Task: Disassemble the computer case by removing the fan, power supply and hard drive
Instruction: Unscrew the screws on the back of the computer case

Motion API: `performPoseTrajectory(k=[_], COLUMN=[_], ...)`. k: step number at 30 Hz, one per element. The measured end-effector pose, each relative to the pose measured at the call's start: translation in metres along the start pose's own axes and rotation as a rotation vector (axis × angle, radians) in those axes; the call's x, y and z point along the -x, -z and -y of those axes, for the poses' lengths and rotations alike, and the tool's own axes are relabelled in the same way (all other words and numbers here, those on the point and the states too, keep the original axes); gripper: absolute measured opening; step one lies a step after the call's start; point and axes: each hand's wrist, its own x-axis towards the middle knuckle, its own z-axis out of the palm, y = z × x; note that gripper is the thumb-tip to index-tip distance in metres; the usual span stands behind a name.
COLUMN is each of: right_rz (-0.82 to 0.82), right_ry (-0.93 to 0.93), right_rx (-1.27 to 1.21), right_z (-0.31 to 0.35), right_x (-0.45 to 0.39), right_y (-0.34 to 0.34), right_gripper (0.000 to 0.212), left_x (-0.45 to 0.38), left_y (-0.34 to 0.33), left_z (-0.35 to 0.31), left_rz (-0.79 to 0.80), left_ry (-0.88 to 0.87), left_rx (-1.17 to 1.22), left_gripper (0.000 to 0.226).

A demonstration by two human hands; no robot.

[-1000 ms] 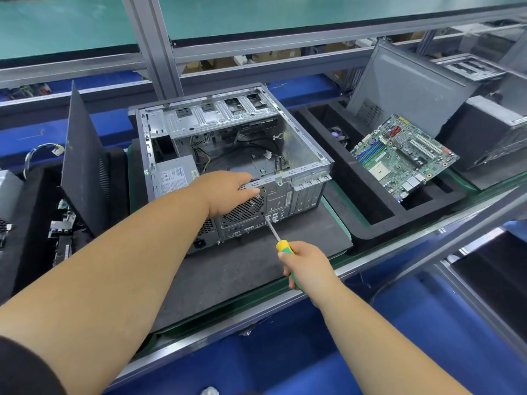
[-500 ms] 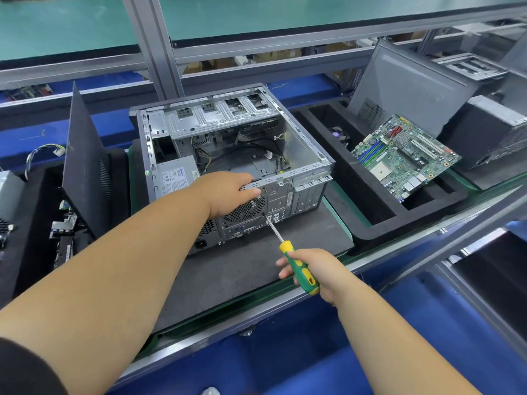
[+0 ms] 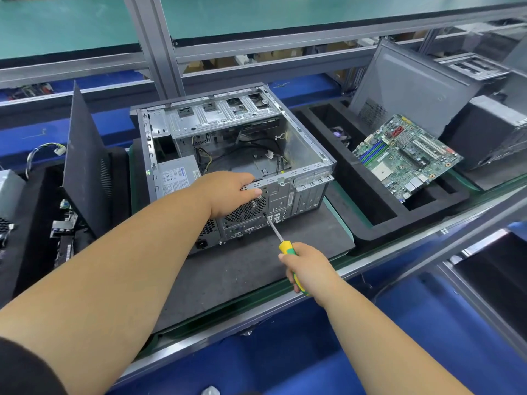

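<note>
An open metal computer case (image 3: 306, 146) lies on its side on a dark mat (image 3: 236, 269), its rear panel facing me. My left hand (image 3: 231, 192) grips the top edge of the rear panel, above the round fan grille (image 3: 245, 210). The grey power supply (image 3: 176, 178) sits inside at the left, with loose cables beside it. My right hand (image 3: 309, 267) grips a yellow-and-green screwdriver (image 3: 286, 248), and its tip touches the rear panel at the grille's lower right corner. The fan behind the grille is mostly hidden. I cannot make out a hard drive.
A dark side panel (image 3: 85, 163) stands upright at the left over a tray of parts. To the right, a black foam tray (image 3: 379, 223) holds a green motherboard (image 3: 405, 155) and a leaning grey panel (image 3: 413, 86). Another case (image 3: 490, 129) stands far right.
My right hand turned on the screwdriver handle: half a second ago the handle lay across open fingers, now the fingers wrap it again. The tip stayed on the rear panel. My left hand stayed put.
</note>
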Motion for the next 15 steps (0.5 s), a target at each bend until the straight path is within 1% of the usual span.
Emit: performPoseTrajectory(k=[3, 4, 5, 7, 8, 9, 10, 12, 14, 15], right_rz=[-0.307, -0.390, -0.435, -0.463, -0.444, -0.393, -0.310, -0.129, 0.027, 0.084], right_ry=[0.138, 0.170, 0.184, 0.181, 0.167, 0.136, 0.088, -0.061, -0.226, -0.240], right_rx=[0.779, 0.925, 0.979, 0.883, 0.785, 0.687, 0.570, 0.212, -0.093, -0.179], right_z=[-0.008, -0.009, -0.010, -0.011, -0.011, -0.010, -0.006, 0.006, 0.013, 0.012], right_x=[0.001, 0.002, 0.004, 0.005, 0.005, 0.004, 0.003, 0.001, 0.001, 0.001], right_y=[-0.006, -0.009, -0.011, -0.010, -0.007, -0.004, -0.001, 0.004, 0.009, 0.012], right_gripper=[0.018, 0.019, 0.019, 0.019, 0.019, 0.022, 0.027, 0.037, 0.038, 0.037], left_x=[0.000, 0.000, 0.000, -0.001, -0.001, -0.001, -0.001, -0.001, -0.001, -0.001], left_y=[0.000, 0.000, 0.000, 0.000, -0.001, -0.001, -0.001, -0.001, -0.001, -0.001], left_z=[0.001, 0.001, 0.001, 0.001, 0.002, 0.002, 0.002, 0.001, 0.001, 0.001], left_rz=[0.000, 0.001, 0.001, 0.001, 0.001, 0.001, 0.003, 0.005, 0.003, 0.002], left_ry=[0.002, 0.003, 0.004, 0.004, 0.005, 0.005, 0.005, 0.005, 0.010, 0.013], left_rx=[0.004, 0.006, 0.006, 0.002, 0.000, -0.001, -0.002, -0.005, 0.003, 0.008], left_gripper=[0.040, 0.040, 0.041, 0.043, 0.043, 0.043, 0.043, 0.044, 0.044, 0.045])
